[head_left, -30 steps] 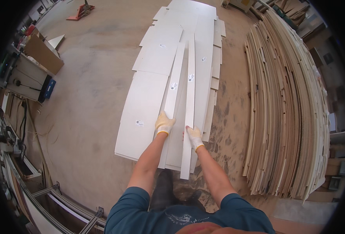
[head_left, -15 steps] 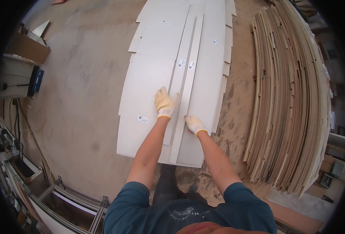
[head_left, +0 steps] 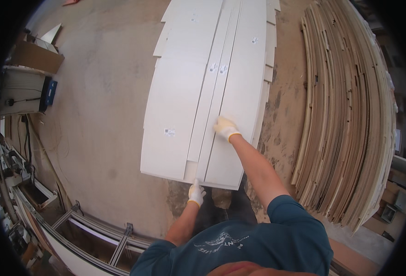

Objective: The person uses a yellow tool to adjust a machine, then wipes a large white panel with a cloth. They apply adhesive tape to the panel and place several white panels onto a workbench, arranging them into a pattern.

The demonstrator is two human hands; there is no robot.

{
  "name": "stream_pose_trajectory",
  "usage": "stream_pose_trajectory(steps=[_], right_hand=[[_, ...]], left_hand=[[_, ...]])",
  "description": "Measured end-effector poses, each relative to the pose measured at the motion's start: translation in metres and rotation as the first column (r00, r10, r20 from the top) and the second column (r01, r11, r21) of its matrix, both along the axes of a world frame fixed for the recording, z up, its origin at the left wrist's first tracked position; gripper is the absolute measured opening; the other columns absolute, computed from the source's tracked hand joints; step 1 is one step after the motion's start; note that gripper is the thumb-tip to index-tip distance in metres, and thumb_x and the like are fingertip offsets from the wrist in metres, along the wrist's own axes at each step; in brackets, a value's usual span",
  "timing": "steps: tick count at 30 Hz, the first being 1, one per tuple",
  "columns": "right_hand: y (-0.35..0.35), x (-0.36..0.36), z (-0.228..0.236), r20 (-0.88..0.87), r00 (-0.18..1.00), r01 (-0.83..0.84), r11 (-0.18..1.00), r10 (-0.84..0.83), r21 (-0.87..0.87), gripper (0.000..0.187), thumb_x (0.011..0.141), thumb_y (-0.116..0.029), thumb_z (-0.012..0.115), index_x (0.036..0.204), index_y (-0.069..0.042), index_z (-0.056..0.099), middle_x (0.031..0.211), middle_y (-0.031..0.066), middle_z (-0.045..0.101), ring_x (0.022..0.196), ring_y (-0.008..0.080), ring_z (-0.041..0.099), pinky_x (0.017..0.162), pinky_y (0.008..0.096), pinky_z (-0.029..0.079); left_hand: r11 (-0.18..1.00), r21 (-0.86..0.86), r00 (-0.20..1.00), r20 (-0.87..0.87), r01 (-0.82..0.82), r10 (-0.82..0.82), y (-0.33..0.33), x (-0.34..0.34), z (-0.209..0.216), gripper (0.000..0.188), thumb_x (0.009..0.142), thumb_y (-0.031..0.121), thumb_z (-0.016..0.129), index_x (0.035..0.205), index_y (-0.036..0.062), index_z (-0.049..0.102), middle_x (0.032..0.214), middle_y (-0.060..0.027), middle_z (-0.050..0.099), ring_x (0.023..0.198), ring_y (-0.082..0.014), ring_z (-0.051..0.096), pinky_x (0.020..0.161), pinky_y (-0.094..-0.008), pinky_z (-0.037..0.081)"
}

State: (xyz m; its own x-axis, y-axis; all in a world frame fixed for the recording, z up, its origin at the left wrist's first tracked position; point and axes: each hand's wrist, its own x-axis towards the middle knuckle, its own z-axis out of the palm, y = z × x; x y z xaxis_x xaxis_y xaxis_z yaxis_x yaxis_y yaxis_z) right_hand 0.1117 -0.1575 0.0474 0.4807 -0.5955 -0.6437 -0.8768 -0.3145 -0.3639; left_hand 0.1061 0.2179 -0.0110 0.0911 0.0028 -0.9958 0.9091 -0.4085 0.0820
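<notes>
White flat panels (head_left: 170, 101) lie stacked in front of me, some bearing small printed labels. Two narrow white strips run lengthwise side by side on top, the left strip (head_left: 203, 108) ending a little short of the right strip (head_left: 212, 124). My left hand (head_left: 196, 194), in a pale knit glove, is closed at the near end of the right strip, thumb on top and the other fingers mostly hidden. Farther up, my gloved right hand (head_left: 226, 128) rests at that strip's right edge, over the wide right panel (head_left: 244, 92). Its fingers are blurred.
A tall stack of brown-edged boards (head_left: 340, 115) stands to the right. At lower left is a metal-railed frame (head_left: 99, 234). A brown box (head_left: 37, 57) and a grey cabinet with a blue part (head_left: 51, 92) stand on the left.
My left hand has come off the panels and back to the near end. My right hand has moved farther up the strip. The two strips now lie closer together, side by side.
</notes>
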Motion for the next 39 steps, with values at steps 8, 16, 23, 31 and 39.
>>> stream_pose_trajectory(steps=[8,16,23,31,39], right_hand=[[0.022,-0.016,0.025,0.181,0.96,-0.234,0.965,0.212,0.114,0.037,0.092,-0.029,0.054,0.113,-0.005,0.072,0.117,0.0228,0.072,0.109,0.0424,0.069,0.096,0.0502,0.054],[0.135,-0.145,0.074,0.529,0.849,-0.504,0.286,-0.01,0.815,0.043,0.104,-0.044,0.057,0.107,-0.005,0.074,0.093,0.0076,0.075,0.077,0.0184,0.07,0.074,0.0346,0.059],[0.124,-0.189,0.089,0.267,0.963,-0.182,0.644,-0.036,0.743,0.05,0.107,-0.05,0.052,0.119,-0.003,0.065,0.1,0.0136,0.071,0.092,0.0294,0.069,0.086,0.04,0.057],[0.417,-0.173,0.144,0.234,0.961,-0.275,-0.437,-0.145,0.856,0.056,0.11,-0.05,0.042,0.144,-0.007,0.052,0.144,0.0096,0.058,0.133,0.029,0.055,0.119,0.0452,0.039],[0.599,-0.155,0.133,0.216,0.734,0.012,-0.331,0.644,0.944,0.064,0.103,-0.054,0.053,0.139,-0.001,0.058,0.131,0.0193,0.069,0.119,0.0366,0.066,0.101,0.0513,0.051]], left_hand=[[0.964,-0.075,0.96,0.103,-0.254,0.261,-0.018,-0.019,0.004,0.068,0.102,0.058,0.056,0.148,0.0086,0.051,0.141,-0.0126,0.059,0.114,-0.0327,0.062,0.085,-0.05,0.054],[0.247,-0.879,0.905,-0.356,-0.409,0.231,-0.055,-0.109,0.119,0.05,0.107,0.055,0.046,0.121,0.0103,0.062,0.093,-0.0098,0.068,0.071,-0.0175,0.061,0.098,-0.0518,0.054],[0.885,-0.465,0.825,0.494,-0.015,0.273,-0.061,-0.175,0.249,0.047,0.106,0.032,0.06,0.147,0.0095,0.055,0.15,-0.0149,0.054,0.133,-0.025,0.057,0.109,-0.0453,0.048],[0.964,0.265,-0.448,0.861,-0.004,-0.239,0.152,-0.192,0.265,0.039,0.096,0.033,0.061,0.127,0.0104,0.068,0.134,-0.02,0.064,0.129,-0.0356,0.058,0.112,-0.0469,0.042],[0.82,0.443,0.739,0.672,-0.364,-0.035,0.488,-0.296,0.209,0.055,0.103,0.052,0.044,0.122,0.0069,0.07,0.125,-0.0165,0.072,0.117,-0.0381,0.066,0.101,-0.0475,0.05]])
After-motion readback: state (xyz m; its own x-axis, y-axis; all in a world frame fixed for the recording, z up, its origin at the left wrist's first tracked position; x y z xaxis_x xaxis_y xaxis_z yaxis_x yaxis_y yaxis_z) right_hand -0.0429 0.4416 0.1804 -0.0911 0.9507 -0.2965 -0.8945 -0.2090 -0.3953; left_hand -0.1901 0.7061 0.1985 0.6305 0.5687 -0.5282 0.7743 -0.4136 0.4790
